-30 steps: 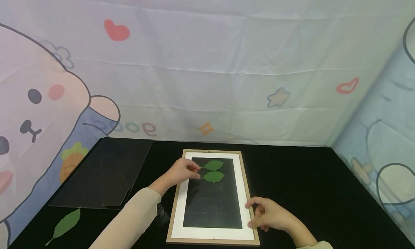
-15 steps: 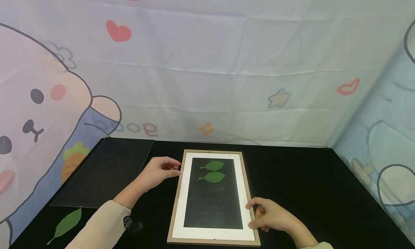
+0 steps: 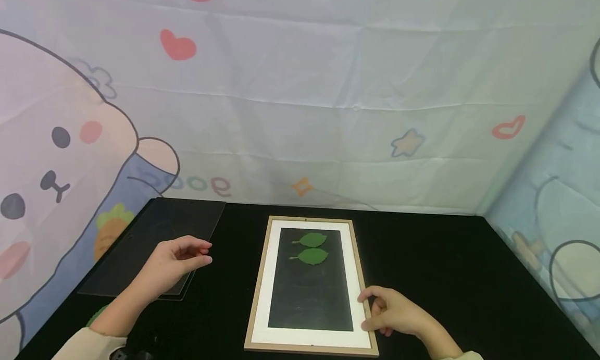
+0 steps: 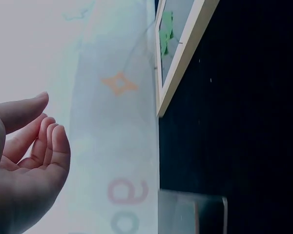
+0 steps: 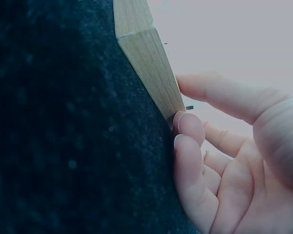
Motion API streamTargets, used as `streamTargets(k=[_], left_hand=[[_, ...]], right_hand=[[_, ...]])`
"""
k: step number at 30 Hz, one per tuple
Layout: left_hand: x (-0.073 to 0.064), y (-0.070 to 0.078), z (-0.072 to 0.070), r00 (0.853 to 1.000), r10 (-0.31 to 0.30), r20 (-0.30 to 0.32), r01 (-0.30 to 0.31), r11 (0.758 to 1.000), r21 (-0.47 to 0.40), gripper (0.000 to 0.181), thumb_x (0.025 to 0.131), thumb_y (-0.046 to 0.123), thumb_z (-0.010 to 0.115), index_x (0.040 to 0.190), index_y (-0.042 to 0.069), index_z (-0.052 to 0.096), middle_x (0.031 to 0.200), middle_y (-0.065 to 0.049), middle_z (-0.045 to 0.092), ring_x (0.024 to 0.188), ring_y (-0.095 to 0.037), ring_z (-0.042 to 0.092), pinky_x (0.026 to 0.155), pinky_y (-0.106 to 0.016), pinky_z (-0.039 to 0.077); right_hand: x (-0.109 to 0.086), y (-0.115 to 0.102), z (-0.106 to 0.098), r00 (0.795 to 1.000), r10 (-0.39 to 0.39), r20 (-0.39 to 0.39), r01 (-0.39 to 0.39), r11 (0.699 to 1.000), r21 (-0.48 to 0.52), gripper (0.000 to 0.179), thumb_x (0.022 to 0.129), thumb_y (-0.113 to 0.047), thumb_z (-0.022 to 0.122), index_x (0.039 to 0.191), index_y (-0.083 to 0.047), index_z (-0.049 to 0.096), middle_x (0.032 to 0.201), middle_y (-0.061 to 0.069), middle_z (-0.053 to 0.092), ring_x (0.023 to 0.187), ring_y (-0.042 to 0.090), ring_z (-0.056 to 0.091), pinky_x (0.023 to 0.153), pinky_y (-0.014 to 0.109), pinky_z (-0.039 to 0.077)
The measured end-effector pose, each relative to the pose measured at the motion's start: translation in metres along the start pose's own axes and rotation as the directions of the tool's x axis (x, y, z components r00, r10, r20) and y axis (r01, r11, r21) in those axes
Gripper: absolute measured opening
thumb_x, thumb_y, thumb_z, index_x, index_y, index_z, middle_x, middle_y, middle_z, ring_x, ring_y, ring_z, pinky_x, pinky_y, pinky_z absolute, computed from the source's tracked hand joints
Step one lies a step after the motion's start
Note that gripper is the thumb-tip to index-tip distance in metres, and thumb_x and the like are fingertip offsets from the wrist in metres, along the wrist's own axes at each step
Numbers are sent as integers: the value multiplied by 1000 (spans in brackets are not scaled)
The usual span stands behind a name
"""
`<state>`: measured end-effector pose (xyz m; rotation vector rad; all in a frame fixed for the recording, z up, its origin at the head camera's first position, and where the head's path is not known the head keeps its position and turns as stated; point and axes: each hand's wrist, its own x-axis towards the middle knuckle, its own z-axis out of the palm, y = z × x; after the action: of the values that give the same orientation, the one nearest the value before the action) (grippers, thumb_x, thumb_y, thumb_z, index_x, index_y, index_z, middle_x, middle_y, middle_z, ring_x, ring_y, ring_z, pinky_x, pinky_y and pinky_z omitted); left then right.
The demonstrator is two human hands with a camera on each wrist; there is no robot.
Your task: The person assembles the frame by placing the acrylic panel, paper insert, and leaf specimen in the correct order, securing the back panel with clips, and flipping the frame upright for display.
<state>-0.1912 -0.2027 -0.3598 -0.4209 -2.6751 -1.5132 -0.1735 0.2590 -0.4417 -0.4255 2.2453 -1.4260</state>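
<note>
A light wooden picture frame (image 3: 309, 349) with a white mat lies on the black table, a dark panel in its middle. Two green leaves, an upper leaf (image 3: 313, 239) and a lower leaf (image 3: 313, 256), lie side by side near the panel's top, stems to the left. My right hand (image 3: 396, 312) holds the frame's right edge near its lower corner; in the right wrist view, thumb and fingertips meet the wooden side (image 5: 149, 66). My left hand (image 3: 171, 263), fingers loosely bent and holding nothing, hovers left of the frame, over the transparent sheets.
Thin transparent sheets (image 3: 187, 214) lie overlapping at the table's left. Another green leaf (image 3: 97, 315) shows beside my left forearm, mostly hidden by it. A printed cloth (image 3: 281, 89) hangs behind the table and along its right side.
My left hand has left the leaf stems and moved left and toward me, over the transparent sheets. The two leaves stay on the panel. My right hand keeps its place on the frame.
</note>
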Motion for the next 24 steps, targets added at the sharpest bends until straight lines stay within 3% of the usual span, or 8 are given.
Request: streamTargets(k=[5,11,16,21,23,24], left_hand=[[-26,-9,-20,994,-81,-74,85,995,50,34,91,24,69,116,3,65,107,-8,66,87,-2,62,73,-22,52],[-53,-27,-40,963,-205,-175,227,966,121,44,89,33,69,121,2,63,106,-3,67,84,2,59,70,-22,52],[-71,-47,-56,927,-297,-230,330,936,124,52,91,37,66,126,-1,59,104,1,67,81,2,60,69,-21,52],[-86,-68,-67,867,-407,-289,457,880,129,57,92,36,65,129,-6,54,109,-12,67,74,9,55,67,-21,52],[-91,-85,-71,854,-432,-292,483,866,131,59,92,34,65,130,-8,52,109,-14,67,73,6,56,66,-23,52],[-93,-98,-73,856,-427,-293,481,864,148,59,93,35,65,130,-8,52,105,-10,68,73,4,56,65,-22,52]], right_hand=[[1,0,0,1000,-6,3,6,1000,-1,47,79,-8,75,119,4,53,63,1,53,51,11,50,49,24,47],[1,1,-1,1000,-3,-4,3,1000,-4,47,79,-7,75,119,3,53,63,1,53,51,12,50,50,25,47],[1,2,-2,1000,6,-11,-6,1000,-1,47,80,-8,75,120,3,53,64,1,53,52,13,50,50,25,47],[0,-1,-1,1000,1,-7,-1,1000,0,47,79,-8,76,119,3,53,63,1,53,51,12,49,49,25,46],[0,-2,-1,1000,0,-6,0,1000,-2,47,79,-7,76,118,3,53,63,1,52,51,12,49,49,24,46],[0,-2,0,1000,-1,-7,1,1000,-2,47,79,-7,76,118,3,53,63,1,53,51,12,49,49,24,46]])
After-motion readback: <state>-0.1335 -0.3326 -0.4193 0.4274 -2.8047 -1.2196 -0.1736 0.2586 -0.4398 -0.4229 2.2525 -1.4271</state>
